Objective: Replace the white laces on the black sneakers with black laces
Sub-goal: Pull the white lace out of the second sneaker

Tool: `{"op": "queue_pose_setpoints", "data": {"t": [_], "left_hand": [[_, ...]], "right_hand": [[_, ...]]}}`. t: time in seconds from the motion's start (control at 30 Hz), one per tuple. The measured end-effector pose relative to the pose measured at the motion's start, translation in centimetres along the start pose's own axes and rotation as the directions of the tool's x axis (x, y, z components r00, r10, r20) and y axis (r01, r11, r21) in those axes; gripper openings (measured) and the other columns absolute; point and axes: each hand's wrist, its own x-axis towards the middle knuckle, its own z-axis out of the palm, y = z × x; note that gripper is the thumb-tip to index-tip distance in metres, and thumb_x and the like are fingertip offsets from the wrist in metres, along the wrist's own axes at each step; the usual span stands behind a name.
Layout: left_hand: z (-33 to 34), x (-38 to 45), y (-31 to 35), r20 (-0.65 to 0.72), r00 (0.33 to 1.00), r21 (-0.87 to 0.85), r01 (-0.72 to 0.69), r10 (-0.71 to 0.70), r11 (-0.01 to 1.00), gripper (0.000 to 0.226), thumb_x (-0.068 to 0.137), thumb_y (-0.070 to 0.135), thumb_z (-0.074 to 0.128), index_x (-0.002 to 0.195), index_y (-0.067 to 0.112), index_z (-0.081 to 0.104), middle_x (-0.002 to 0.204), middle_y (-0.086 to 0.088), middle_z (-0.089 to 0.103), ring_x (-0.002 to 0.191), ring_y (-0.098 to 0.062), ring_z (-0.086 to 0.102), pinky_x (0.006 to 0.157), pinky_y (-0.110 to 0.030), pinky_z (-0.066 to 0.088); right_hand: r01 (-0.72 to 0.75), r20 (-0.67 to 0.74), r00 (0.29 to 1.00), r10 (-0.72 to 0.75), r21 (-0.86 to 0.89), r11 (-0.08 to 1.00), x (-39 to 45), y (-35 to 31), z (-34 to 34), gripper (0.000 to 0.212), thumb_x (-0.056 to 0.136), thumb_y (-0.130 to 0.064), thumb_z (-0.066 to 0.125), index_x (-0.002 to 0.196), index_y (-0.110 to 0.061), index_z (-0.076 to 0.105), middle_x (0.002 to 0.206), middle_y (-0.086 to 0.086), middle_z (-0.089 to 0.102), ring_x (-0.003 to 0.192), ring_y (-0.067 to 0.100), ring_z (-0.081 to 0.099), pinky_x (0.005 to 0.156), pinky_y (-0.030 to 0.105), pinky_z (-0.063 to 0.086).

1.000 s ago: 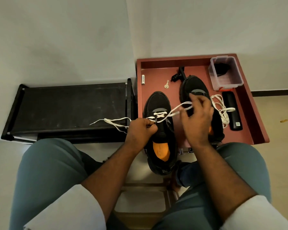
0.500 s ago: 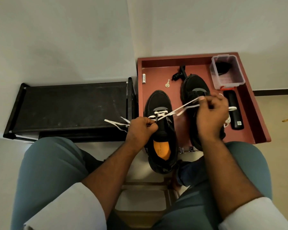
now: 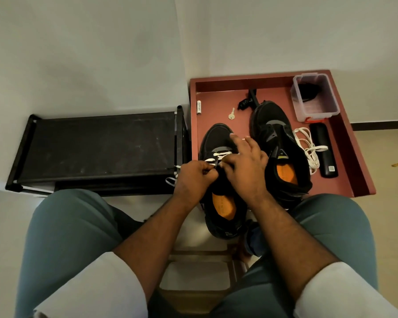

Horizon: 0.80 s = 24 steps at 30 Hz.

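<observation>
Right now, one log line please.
left hand: pinching white lace | right hand: at eyelets, grip unclear | left sneaker: partly unlaced

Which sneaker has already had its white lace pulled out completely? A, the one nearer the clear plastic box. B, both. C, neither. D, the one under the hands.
A: the right sneaker by the clear plastic box shows bare eyelets, with a loose white lace piled beside it, while the left sneaker under the hands keeps white lace across its lower eyelets.
</observation>
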Motion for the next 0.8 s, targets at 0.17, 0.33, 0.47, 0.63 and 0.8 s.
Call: {"op": "queue_pose_setpoints", "data": {"t": [0.17,0.33,0.47,0.63,0.8], "left_hand": [[0.1,0.0,-0.3,-0.022,1.0,-0.001,-0.02,0.02,1.0,0.015,0.084,0.014,0.065,0.076,0.008,0.075,0.068,-0.009,0.071,0.067,-0.022,0.068,0.069,-0.041,0.058],[-0.1,-0.2,-0.1,-0.002,1.0,-0.003,-0.026,0.026,1.0,0.015,0.086,0.016,0.064,0.077,0.012,0.075,0.064,-0.003,0.069,0.061,-0.015,0.066,0.068,-0.039,0.06],[0.0,-0.2,0.2,-0.019,1.0,0.003,-0.011,0.011,1.0,0.014,0.085,0.015,0.065,0.077,0.01,0.075,0.065,-0.005,0.069,0.063,-0.016,0.065,0.069,-0.037,0.059],[0.1,-0.5,0.6,-0.026,1.0,-0.006,-0.003,0.003,1.0,0.01,0.085,0.016,0.066,0.081,0.013,0.075,0.066,-0.005,0.069,0.065,-0.014,0.066,0.071,-0.033,0.059],[0.2,-0.4,1.0,-0.076,0.997,-0.007,0.006,-0.007,1.0,0.009,0.087,0.021,0.064,0.085,0.017,0.073,0.071,0.001,0.069,0.07,-0.012,0.067,0.072,-0.037,0.059]], "right_hand": [[-0.262,-0.263,0.795,0.546,0.664,0.701,1.3,3.2,-4.1,0.005,0.086,-0.015,0.071,0.09,-0.015,0.074,0.134,-0.001,0.052,0.125,0.014,0.047,0.102,0.025,0.043],[-0.227,-0.406,0.536,0.741,0.776,0.589,1.0,6.5,-7.0,0.008,0.087,-0.014,0.069,0.094,-0.009,0.07,0.123,0.009,0.058,0.104,0.006,0.057,0.083,0.008,0.046],[-0.33,-0.322,0.729,0.604,0.608,0.722,0.5,6.1,-5.9,0.03,0.084,-0.019,0.073,0.112,-0.01,0.069,0.131,0.008,0.051,0.122,0.019,0.048,0.098,0.022,0.046],[-0.162,-0.272,0.933,0.236,0.269,0.949,0.0,2.3,-3.7,0.034,0.086,-0.027,0.071,0.118,-0.015,0.068,0.131,0.006,0.053,0.125,0.023,0.041,0.105,0.04,0.036],[-0.125,0.013,0.992,0.125,0.231,0.965,-0.1,0.9,-1.2,0.027,0.086,-0.029,0.071,0.107,-0.013,0.071,0.103,0.001,0.06,0.096,0.016,0.057,0.083,0.031,0.05]]}}
